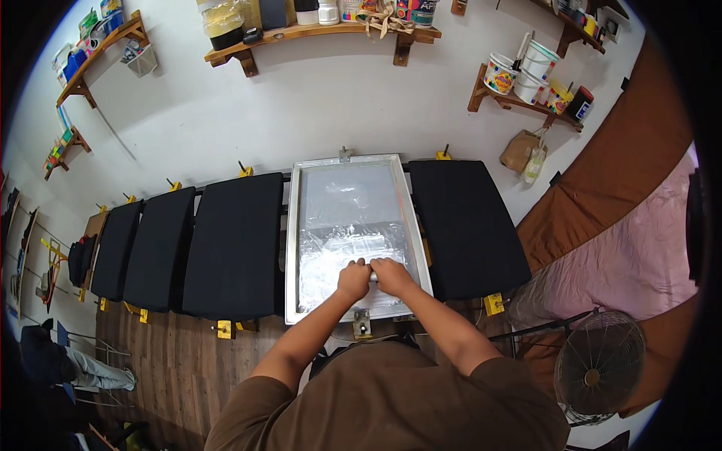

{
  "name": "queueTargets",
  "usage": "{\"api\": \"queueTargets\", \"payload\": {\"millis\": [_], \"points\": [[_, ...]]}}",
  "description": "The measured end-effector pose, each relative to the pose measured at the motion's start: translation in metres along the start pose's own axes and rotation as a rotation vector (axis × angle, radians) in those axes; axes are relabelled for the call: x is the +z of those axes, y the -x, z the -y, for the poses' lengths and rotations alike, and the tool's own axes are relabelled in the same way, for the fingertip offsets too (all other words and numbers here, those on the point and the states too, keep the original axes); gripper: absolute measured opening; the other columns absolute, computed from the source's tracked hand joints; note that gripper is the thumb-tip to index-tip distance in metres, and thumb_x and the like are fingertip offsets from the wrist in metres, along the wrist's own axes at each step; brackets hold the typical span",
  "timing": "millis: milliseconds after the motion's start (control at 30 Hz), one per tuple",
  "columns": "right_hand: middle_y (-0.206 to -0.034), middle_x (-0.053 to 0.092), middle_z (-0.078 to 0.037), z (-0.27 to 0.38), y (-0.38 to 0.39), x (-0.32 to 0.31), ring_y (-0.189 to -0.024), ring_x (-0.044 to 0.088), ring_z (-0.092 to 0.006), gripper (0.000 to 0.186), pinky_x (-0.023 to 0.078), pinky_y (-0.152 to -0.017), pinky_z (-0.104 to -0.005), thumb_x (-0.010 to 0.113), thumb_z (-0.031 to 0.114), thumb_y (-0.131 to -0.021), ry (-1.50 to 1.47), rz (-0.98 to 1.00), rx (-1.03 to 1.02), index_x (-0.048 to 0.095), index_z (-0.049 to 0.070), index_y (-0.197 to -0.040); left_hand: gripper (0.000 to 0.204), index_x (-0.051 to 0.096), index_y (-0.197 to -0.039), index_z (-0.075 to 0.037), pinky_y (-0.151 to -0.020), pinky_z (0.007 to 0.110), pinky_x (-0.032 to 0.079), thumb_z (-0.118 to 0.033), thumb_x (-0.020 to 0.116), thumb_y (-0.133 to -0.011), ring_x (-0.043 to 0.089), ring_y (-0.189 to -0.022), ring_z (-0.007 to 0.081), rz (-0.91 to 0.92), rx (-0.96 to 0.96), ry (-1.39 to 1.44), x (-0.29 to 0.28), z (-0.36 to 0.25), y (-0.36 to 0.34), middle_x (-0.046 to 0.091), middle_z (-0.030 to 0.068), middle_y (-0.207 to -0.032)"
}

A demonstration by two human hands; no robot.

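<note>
Grasps a pale tool handle [373,277], mostly hidden, tightly between the left grip [353,279] and the right grip [391,276], both clenched and set just beside each other. Cannot make out the tool's full shape. Holds it over the near part of a silver-rimmed printing screen [292,248], toward 6 o'clock from the screen's middle. Leans above mesh [353,192] marked with glossy, whitish streaks [323,263], brightest in the near half. Has one metal clamp [344,155] at the screen's 12 o'clock edge and a second clamp [362,323] at 6 o'clock. Has a black-covered board [470,229] just beside the screen at 3 o'clock and a row of three more boards [233,244] toward 9 o'clock, with yellow brackets [492,304] along the edges. Faces a wooden shelf [320,31] of containers at 12 o'clock. Has pink cloth [617,248] at 3 o'clock, a wire-caged fan [599,364] at 4 o'clock and plank floor [165,361] toward 8 o'clock.
</note>
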State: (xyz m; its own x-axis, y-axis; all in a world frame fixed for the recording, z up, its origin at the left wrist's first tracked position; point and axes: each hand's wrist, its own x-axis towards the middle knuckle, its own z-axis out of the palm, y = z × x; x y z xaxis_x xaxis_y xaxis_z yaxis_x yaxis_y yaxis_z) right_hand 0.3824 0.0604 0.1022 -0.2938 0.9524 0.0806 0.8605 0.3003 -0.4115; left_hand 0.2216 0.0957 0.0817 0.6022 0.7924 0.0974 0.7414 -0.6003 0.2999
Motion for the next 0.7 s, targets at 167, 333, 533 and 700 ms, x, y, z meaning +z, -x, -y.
{"api": "queueTargets", "payload": {"millis": [167, 333, 533, 700], "points": [[-0.098, 0.067, -0.016, 0.018, 0.05, 0.029, -0.095, 0.065, -0.0357, 0.022, 0.055, -0.081, -0.047, 0.058, 0.0, -0.079, -0.018, -0.101, -0.019, 0.059, 0.005, -0.101, 0.016, 0.066, -0.088, -0.004, -0.068, 0.042, 0.059, -0.004, 0.066, -0.072, 0.066, -0.087, 0.0322, -0.057, 0.049, 0.031, 0.014, -0.016, 0.053, 0.062, 0.0146, -0.097], [-0.093, 0.069, -0.023, 0.016, 0.025, -0.016, -0.092, 0.067, -0.0424, 0.027, 0.054, -0.082, -0.0505, 0.065, 0.004, -0.07, -0.033, 0.234, 0.052, 0.065, 0.002, -0.097, 0.019, 0.073, -0.091, -0.006, -0.074, 0.044, 0.06, -0.01, 0.068, -0.073, 0.072, -0.086, 0.0349, 0.329, -0.051, 0.028, -0.043, -0.028, 0.028, 0.071, 0.0175, -0.093], [-0.096, 0.071, -0.022, -0.016, -0.043, -0.02, -0.093, 0.067, -0.0424, 0.029, 0.054, -0.083, -0.0508, 0.069, 0.006, -0.071, -0.038, 0.044, 0.036, 0.067, 0.004, -0.099, 0.024, 0.076, -0.096, -0.012, -0.08, 0.042, 0.06, -0.011, 0.07, -0.073, 0.073, -0.092, 0.0322, 0.209, -0.121, -0.019, -0.038, 0.01, -0.046, 0.075, 0.0141, -0.097], [-0.096, 0.071, -0.022, -0.019, -0.059, -0.015, -0.092, 0.068, -0.041, 0.031, 0.055, -0.085, -0.0486, 0.071, 0.008, -0.07, 0.058, 0.16, 0.051, 0.068, 0.003, -0.101, 0.025, 0.076, -0.099, -0.015, -0.081, 0.041, 0.06, -0.014, 0.07, -0.074, 0.073, -0.092, 0.0317, 0.268, -0.134, -0.058, -0.029, 0.022, -0.057, 0.075, 0.0133, -0.099]]}}
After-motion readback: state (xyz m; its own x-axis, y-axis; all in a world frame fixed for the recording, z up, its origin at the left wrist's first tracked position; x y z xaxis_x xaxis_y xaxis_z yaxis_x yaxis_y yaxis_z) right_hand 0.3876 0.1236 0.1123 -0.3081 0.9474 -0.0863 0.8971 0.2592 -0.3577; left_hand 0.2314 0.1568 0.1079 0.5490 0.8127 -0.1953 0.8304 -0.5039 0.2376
